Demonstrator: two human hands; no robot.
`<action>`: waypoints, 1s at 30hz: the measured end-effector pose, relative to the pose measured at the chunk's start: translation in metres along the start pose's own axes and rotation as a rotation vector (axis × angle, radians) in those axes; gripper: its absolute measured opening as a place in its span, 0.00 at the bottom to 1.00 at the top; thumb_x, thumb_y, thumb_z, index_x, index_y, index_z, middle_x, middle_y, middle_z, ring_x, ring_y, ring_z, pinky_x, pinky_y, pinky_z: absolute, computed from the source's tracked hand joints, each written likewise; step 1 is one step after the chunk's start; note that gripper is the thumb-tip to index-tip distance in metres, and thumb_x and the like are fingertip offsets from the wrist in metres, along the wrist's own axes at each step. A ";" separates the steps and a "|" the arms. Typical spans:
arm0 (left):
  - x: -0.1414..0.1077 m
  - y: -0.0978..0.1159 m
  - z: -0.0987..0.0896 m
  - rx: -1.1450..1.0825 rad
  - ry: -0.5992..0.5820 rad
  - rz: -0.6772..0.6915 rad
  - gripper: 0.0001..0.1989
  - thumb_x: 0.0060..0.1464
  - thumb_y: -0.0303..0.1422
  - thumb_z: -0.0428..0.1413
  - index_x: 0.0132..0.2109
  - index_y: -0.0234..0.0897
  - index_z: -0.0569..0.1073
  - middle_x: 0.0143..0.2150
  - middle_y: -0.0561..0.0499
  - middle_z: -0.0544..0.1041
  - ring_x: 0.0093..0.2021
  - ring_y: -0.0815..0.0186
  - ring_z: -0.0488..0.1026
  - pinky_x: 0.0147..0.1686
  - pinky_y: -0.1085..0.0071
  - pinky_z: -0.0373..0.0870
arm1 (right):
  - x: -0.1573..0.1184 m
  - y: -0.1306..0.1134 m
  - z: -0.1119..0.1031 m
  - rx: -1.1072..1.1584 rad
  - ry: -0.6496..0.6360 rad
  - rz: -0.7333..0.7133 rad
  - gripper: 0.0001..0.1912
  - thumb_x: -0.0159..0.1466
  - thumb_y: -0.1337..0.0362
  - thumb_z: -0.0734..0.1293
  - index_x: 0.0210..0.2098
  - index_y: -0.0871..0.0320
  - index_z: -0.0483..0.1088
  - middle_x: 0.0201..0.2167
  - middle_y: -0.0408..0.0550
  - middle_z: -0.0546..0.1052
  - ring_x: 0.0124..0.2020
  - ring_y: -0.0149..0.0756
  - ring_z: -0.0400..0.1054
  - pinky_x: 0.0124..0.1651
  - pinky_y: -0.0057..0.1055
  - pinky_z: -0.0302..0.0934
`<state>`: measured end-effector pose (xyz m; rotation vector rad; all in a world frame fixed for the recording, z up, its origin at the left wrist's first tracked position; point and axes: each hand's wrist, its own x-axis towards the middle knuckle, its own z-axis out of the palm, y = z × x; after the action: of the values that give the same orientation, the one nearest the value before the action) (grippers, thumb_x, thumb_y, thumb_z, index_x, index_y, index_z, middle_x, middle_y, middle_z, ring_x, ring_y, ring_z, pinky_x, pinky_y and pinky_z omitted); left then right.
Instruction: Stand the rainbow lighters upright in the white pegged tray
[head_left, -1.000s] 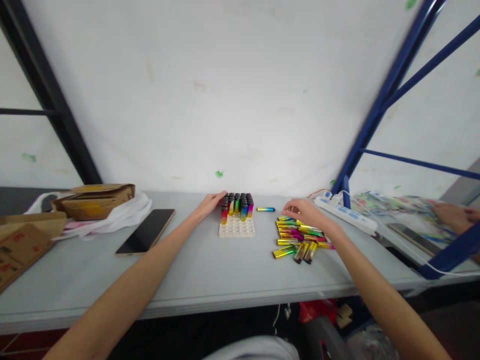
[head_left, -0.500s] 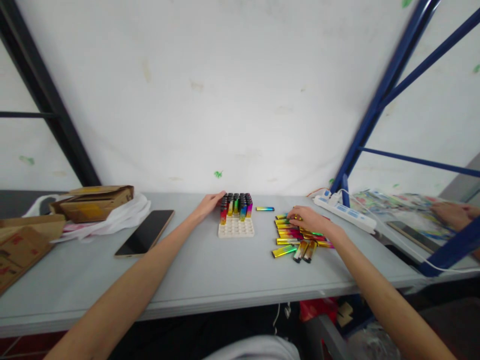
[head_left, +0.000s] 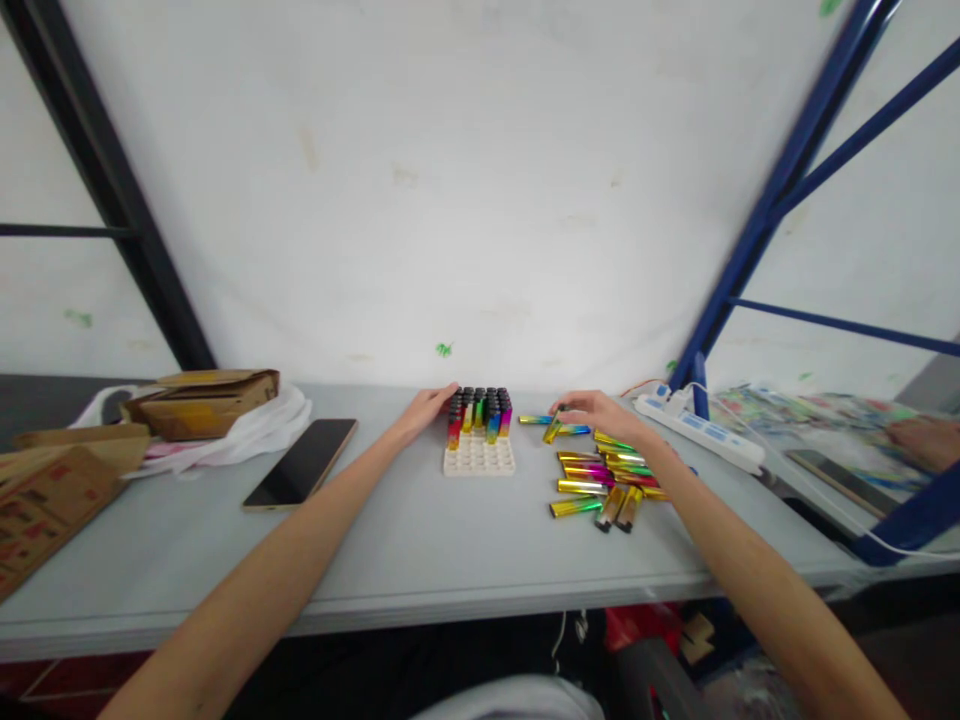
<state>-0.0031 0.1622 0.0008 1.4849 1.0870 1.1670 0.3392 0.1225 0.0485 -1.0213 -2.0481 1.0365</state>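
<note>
A white rack (head_left: 480, 460) with rows of holes sits mid-table. Several shiny, rainbow-coloured lighters (head_left: 493, 425) stand upright in its back and left part, black tops up; the front holes are bare. My left hand (head_left: 429, 408) is closed against the rack's back left side, its fingertips partly hidden by the lighters. To the right of the rack, my right hand (head_left: 592, 408) pinches one gold lighter (head_left: 553, 426), which is tilted above the table. Under and beside that hand lies a blue lighter (head_left: 531, 420). Nearer me is a loose pile of lighters (head_left: 592, 487).
A phone (head_left: 301, 465) lies left of my left forearm, with cardboard boxes (head_left: 210, 405) and a white plastic bag (head_left: 277, 428) beyond. At right are a power strip (head_left: 701, 433), a blue post (head_left: 750, 250) and another person's hand (head_left: 926, 440) on the neighbouring table.
My right hand has moved left and back from the pile, carrying a gold lighter towards the rack. My left hand stays at the rack. The view has shifted slightly.
</note>
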 end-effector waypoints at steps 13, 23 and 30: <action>0.001 0.000 0.000 -0.018 -0.020 0.014 0.32 0.44 0.58 0.58 0.38 0.29 0.80 0.37 0.43 0.82 0.39 0.56 0.75 0.45 0.63 0.67 | 0.043 -0.082 0.105 0.543 -0.034 -0.144 0.18 0.62 0.46 0.63 0.37 0.55 0.65 0.26 0.38 0.65 0.21 0.24 0.60 0.23 0.23 0.58; 0.001 0.000 0.000 -0.006 -0.018 0.036 0.31 0.44 0.58 0.57 0.35 0.31 0.80 0.35 0.44 0.81 0.37 0.57 0.74 0.43 0.64 0.67 | 0.042 -0.053 0.133 0.062 0.311 -0.141 0.24 0.63 0.46 0.59 0.20 0.57 0.56 0.17 0.38 0.55 0.20 0.26 0.48 0.22 0.25 0.43; -0.001 0.003 0.001 0.034 0.020 0.052 0.30 0.44 0.58 0.57 0.32 0.31 0.79 0.32 0.45 0.81 0.36 0.58 0.73 0.41 0.65 0.66 | 0.040 -0.048 0.136 -0.177 0.391 -0.196 0.16 0.60 0.58 0.57 0.19 0.57 0.54 0.18 0.38 0.54 0.22 0.27 0.50 0.26 0.26 0.43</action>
<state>-0.0021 0.1605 0.0034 1.5394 1.0918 1.2068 0.1951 0.0871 0.0285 -0.9958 -1.8884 0.5145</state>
